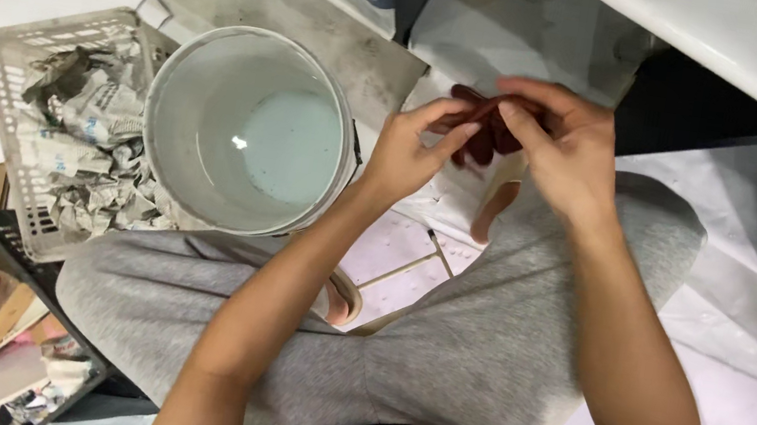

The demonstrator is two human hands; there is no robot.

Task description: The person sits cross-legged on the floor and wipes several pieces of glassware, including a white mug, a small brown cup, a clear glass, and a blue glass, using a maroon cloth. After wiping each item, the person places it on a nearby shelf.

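My left hand (pixel 411 153) and right hand (pixel 561 144) both pinch a small dark reddish-brown piece (pixel 482 128), lumpy and blurred, held above my knees. A white bucket (pixel 252 131) sits just left; pale floor (pixel 742 293) lies right.

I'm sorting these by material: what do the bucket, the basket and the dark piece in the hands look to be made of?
Bucket: seemingly plastic, smooth white wall with a glint on pale liquid inside. Basket: likely plastic, pale grey moulded lattice, holding crumpled newspaper. Dark red-brown piece, held by left hand and right hand: matte; blurred, perhaps leather or clay.
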